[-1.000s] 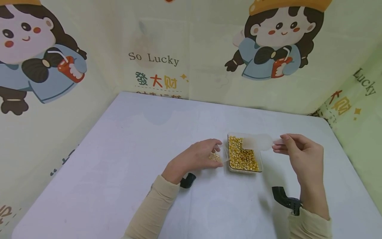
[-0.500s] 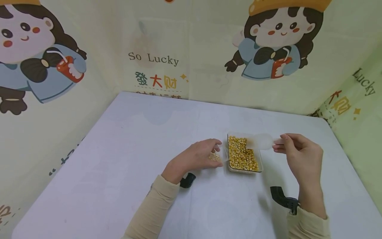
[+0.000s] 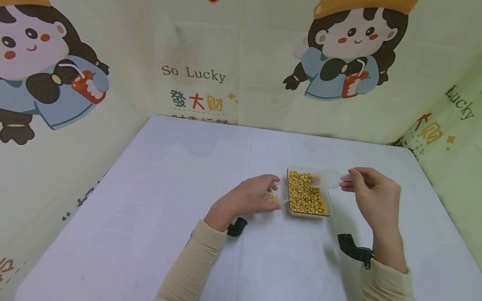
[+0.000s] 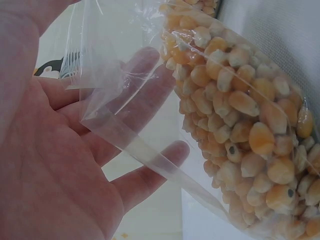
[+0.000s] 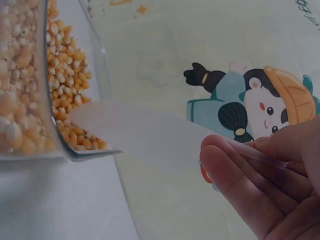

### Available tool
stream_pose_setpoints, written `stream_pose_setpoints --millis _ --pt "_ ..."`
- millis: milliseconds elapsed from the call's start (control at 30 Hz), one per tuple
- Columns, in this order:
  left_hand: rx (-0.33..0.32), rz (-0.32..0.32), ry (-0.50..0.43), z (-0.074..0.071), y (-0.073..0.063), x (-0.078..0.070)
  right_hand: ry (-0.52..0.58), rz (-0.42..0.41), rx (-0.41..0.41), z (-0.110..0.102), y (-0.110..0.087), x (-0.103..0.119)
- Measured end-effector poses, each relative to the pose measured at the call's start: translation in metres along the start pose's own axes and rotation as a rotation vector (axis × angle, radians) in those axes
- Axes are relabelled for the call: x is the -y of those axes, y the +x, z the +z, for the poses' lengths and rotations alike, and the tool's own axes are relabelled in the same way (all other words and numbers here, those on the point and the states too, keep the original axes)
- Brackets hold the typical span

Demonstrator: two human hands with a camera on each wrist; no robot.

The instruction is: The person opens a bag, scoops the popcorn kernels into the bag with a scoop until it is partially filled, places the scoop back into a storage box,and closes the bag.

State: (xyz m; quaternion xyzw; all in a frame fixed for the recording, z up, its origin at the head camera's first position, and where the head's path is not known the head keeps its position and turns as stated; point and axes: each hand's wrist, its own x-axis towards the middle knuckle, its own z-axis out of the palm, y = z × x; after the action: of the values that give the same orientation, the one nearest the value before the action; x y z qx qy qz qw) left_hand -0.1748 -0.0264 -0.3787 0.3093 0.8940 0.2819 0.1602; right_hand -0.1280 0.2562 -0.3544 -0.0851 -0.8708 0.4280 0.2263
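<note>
A clear rectangular container (image 3: 328, 205) filled with yellow corn kernels (image 3: 306, 196) stands on the table. My right hand (image 3: 376, 198) pinches the handle of a translucent white plastic scoop (image 5: 135, 131) between thumb and fingers. The scoop's front end overlaps the kernels at the container's right side, and in the right wrist view its tip lies against them. Left of the container, my left hand (image 3: 242, 194) curves round a clear plastic bag (image 4: 245, 135) of corn kernels. In the left wrist view its spread fingers (image 4: 150, 95) show through the bag's film.
A white table (image 3: 169, 209) spreads out around the container. Printed cloth walls (image 3: 260, 100) with cartoon figures and lettering rise behind it and at both sides. Black wrist mounts (image 3: 355, 249) stick out at both sleeves.
The scoop has drawn back to the right over the kernels, then my right hand has shifted slightly left. My left hand and the bag stay where they were.
</note>
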Motion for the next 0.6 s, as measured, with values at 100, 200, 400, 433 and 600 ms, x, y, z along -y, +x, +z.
stream_pose_setpoints --millis 100,200,400,433,600 --pt "0.002 0.0 0.003 0.0 0.0 0.0 -0.031 -0.02 0.012 0.003 -0.001 0.0" --pt "0.003 0.0 0.0 0.001 0.0 0.0 -0.037 -0.029 0.015 0.005 -0.001 0.0" --pt "0.004 -0.002 -0.003 0.0 0.0 0.0 -0.007 -0.039 0.045 0.009 0.0 -0.001" --pt "0.003 0.0 0.002 0.0 -0.001 0.0 -0.008 -0.04 0.048 0.01 0.0 -0.001" --pt "0.001 0.006 0.014 0.0 0.0 0.0 -0.014 -0.034 0.081 0.013 0.002 -0.004"
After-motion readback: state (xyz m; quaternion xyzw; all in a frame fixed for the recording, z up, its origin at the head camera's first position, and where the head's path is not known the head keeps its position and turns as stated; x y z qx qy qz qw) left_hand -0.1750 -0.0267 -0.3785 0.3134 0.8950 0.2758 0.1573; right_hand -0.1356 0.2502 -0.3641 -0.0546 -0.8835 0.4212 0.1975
